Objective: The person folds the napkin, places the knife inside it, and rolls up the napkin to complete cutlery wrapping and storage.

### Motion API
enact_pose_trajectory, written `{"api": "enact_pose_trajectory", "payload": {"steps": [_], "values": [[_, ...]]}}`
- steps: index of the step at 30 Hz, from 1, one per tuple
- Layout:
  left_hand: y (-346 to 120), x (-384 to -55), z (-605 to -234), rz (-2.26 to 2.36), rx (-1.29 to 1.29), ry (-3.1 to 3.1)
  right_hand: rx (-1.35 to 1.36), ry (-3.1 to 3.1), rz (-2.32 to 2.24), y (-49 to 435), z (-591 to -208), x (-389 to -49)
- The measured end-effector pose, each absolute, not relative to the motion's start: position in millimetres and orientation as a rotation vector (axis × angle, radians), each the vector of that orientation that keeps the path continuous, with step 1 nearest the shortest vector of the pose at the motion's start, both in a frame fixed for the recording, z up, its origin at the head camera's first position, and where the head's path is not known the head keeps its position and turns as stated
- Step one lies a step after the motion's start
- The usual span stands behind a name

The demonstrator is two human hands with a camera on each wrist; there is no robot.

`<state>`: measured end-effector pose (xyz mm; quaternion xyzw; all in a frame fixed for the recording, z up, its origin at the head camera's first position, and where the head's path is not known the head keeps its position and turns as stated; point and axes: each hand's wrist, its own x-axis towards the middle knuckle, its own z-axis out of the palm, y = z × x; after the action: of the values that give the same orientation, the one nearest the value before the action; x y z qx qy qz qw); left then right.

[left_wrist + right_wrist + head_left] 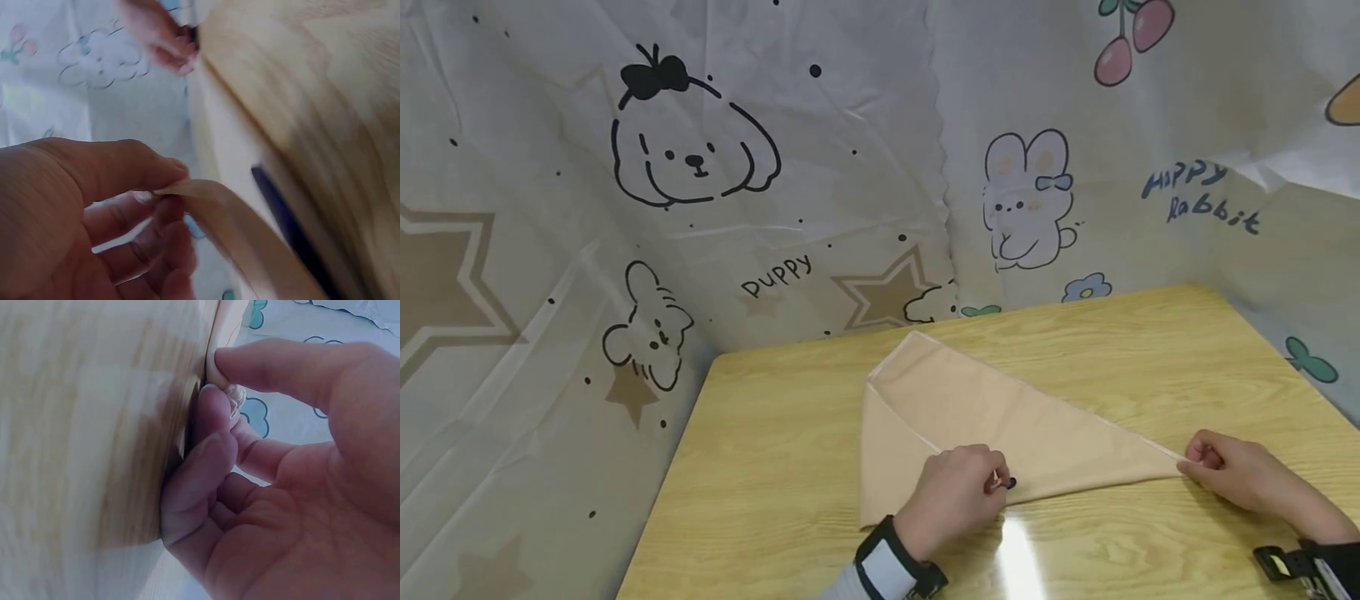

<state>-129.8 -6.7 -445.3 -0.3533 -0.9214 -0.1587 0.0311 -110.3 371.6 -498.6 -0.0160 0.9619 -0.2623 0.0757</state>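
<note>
A peach-beige cloth [955, 392] with pale edges lies folded on the table, wide at the left and narrowing to a point at the right. My left hand [958, 492] is over its near edge. In the left wrist view, the thumb and forefinger of that hand pinch a raised strip of the cloth [231, 212], and a narrow dark blue thing [290, 228] shows beside the strip. At the far right, my right hand [1240, 471] pinches the cloth's pointed end [215, 369] between thumb and fingertips, low against the tabletop.
The wood-grain table [760, 467] extends around the cloth on all sides. A pale printed sheet [820, 167] with cartoon animals and stars hangs behind the table and along its left and right sides. A wristband [891, 562] with a device is on my left wrist.
</note>
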Motion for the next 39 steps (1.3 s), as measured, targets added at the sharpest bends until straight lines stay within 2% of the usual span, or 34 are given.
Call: {"api": "enact_pose_trajectory", "payload": {"steps": [5,10,16,20,23,28,34,39], "values": [[15.8,-125.1,-463.0,-0.269,-1.115,-2.81,-0.063,2.898,-0.783,363.6,-497.7,-108.6],[19.2,-119.6,-475.4,-0.22,-1.083,-2.863,-0.061,2.878,-0.784,357.5,-497.8,-107.3],[14.8,-120.5,-478.0,-0.332,-1.127,-2.89,-0.059,2.889,-0.752,359.2,-498.0,-106.2],[2.0,-129.6,-464.0,-0.601,-1.215,-2.94,-0.05,2.924,-0.745,361.0,-498.1,-106.6],[-23.3,-145.1,-447.4,-0.847,-1.147,-2.978,-0.038,2.937,-0.751,361.2,-498.7,-106.8],[-98.4,-185.4,-438.0,-1.003,-0.817,-2.966,-0.029,2.968,-0.779,357.7,-497.8,-103.4],[-193.7,-230.9,-462.2,-1.439,-0.365,-2.987,-0.148,3.057,-0.953,342.5,-483.4,-102.3],[-233.6,-251.6,-492.5,-1.922,-0.253,-2.777,-0.367,3.049,-1.183,316.8,-460.7,-108.2]]}}
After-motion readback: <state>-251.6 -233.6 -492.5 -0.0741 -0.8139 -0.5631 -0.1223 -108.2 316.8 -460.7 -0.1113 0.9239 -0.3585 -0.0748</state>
